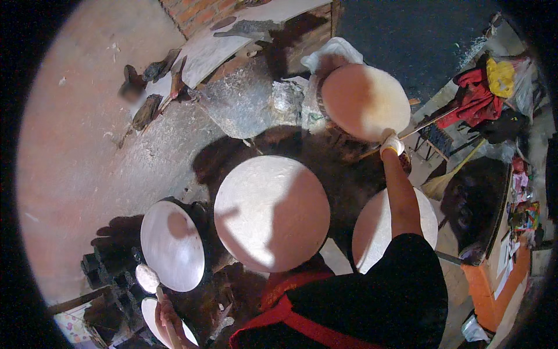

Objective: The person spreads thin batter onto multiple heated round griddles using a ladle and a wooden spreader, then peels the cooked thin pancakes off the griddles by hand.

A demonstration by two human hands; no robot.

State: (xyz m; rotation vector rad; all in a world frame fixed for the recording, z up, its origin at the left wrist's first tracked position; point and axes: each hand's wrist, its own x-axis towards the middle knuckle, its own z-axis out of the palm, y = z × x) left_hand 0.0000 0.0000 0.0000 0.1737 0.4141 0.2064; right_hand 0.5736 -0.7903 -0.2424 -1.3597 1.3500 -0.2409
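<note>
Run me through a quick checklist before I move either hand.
1. Left hand gripping the whitish, round-headed utensil by its handle: ok.
2. Utensil head clear of the pale grey round disc at left: cannot tell; they meet or overlap in the view.
3. Right hand at the near rim of the pale round disc at the upper right: ok, though its grip is unclear.
4. Large pale round disc in the centre evenly lit: not ok; shadow covers much of its right side.
5. Pale round disc at right fully in view: not ok; the right arm hides part.
</note>
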